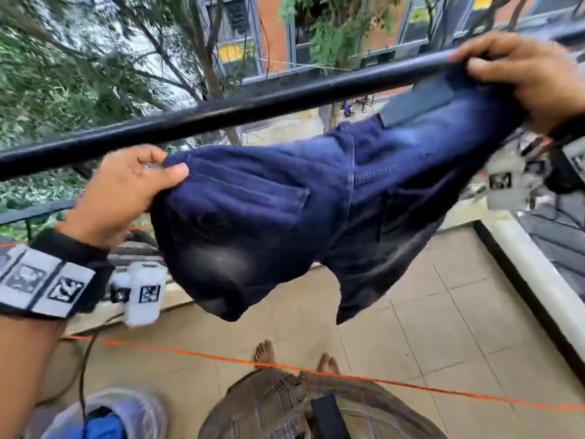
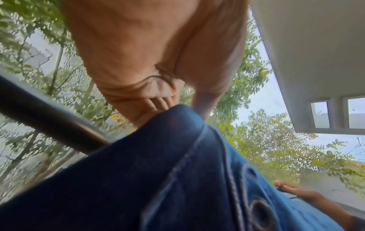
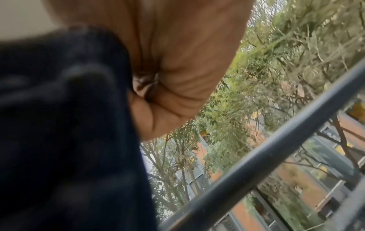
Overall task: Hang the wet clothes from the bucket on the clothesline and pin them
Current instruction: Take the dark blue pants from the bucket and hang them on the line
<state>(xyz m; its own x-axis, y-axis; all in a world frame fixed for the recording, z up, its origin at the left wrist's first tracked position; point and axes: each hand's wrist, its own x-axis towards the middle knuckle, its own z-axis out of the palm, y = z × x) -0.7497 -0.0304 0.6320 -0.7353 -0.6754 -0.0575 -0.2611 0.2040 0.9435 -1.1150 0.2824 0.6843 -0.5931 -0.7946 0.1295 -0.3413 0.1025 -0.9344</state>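
Tiled floor [image 1: 427, 327] with bucket [image 1: 139, 410]

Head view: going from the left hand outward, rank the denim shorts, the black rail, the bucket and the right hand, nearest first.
1. Denim shorts: gripped by the left hand at their left end.
2. Black rail: just above that hand; touching or not is unclear.
3. Bucket: on the floor below, bottom left.
4. Right hand: far right, gripping the shorts' other end at the rail.

I can read no words, brands or numbers anywhere. The only signs are black-and-white square code markers on my left wristband [image 1: 44, 282] and on the white blocks [image 1: 144, 293] by my wrists; they spell nothing.
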